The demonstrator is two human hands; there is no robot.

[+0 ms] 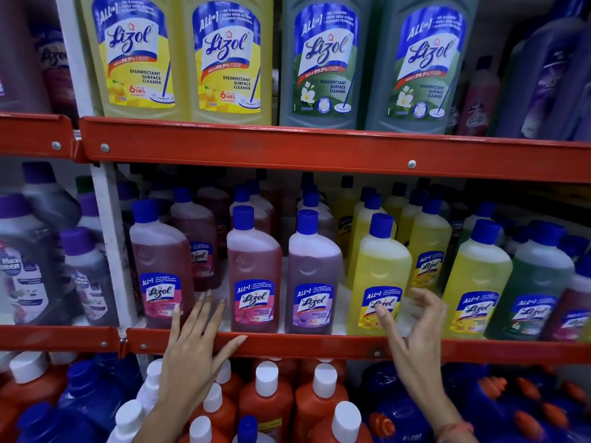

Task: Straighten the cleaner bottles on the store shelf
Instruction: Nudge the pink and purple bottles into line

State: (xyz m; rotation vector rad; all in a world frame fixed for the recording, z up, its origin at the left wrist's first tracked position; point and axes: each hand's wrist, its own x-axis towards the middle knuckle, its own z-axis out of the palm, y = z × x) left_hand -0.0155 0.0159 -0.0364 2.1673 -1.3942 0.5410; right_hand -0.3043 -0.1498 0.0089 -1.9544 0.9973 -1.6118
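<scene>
Plainly these bottles are full, so I judge each one heavy for its size and low in its weight, steady on its flat base but apt to rock if I push it near the cap. They stand on the middle shelf behind the red shelf rail (319, 342): a pink bottle (161, 270) at the left, a second pink bottle (254, 276), a purple bottle (315, 279), then the yellow bottle (380, 282) and more yellow and green ones to the right. My left hand (192, 350) is spread wide and holds nothing, fingertips up by the label of the left pink bottle, thumb lying along the rail. My right hand (412, 327) is half open, fingers curled and empty, a fingertip at the yellow bottle's label. The plastic looks smooth and stiff, likely a little slippery on the glossy label, so I would take each bottle low around its broad body, thumb on one flat face and fingers on the other, and turn it on its base rather than lift.
</scene>
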